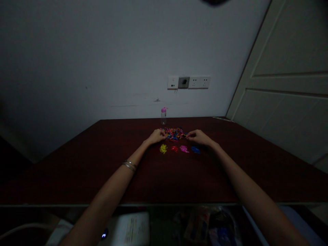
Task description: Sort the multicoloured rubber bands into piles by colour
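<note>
A mixed heap of small multicoloured bands [174, 133] lies on the dark red table [164, 177]. At the heap's left edge is my left hand [158, 136], fingers closed together; what they hold, if anything, is too small to tell. My right hand [198, 137] pinches at the heap's right edge, its fingertips' contents likewise unclear. Nearer to me, four small piles lie in a row: yellow [163, 148], red [174, 149], pink [184, 149] and blue [195, 150].
Behind the heap stands a clear bottle with a pink cap [163, 116]. The wall at the back carries sockets [199, 82]. A panelled door [287, 82] is on the right. Below the table's front edge are a white box [135, 229] and bagged items [222, 232].
</note>
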Motion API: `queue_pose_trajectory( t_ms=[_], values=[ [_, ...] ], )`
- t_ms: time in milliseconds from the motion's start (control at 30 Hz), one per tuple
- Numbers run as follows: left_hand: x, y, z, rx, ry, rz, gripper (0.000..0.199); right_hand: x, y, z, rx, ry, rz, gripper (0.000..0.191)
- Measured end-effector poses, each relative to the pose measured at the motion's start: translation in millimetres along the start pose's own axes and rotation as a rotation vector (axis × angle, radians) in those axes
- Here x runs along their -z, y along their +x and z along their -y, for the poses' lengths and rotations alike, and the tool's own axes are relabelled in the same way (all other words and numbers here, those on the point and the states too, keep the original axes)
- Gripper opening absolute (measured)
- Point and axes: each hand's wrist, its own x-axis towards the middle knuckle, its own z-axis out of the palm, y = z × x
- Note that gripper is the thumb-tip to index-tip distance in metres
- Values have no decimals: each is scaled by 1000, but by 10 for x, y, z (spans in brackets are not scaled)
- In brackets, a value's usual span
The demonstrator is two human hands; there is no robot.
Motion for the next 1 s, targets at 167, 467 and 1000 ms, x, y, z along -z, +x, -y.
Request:
queue_pose_trajectory(
  t_ms=[167, 467, 1000],
  values=[
    [-112, 38, -282, -44, -59, 37, 17, 45, -3, -16, -24, 20, -40, 25],
    [-555, 50, -936, -270, -30, 264, 14, 105, -9, -107, -22, 26, -90, 25],
    [-124, 206, -197, -78, -9, -196, 32, 98, -37, -138, -110, 18, -91, 26]
  ],
)
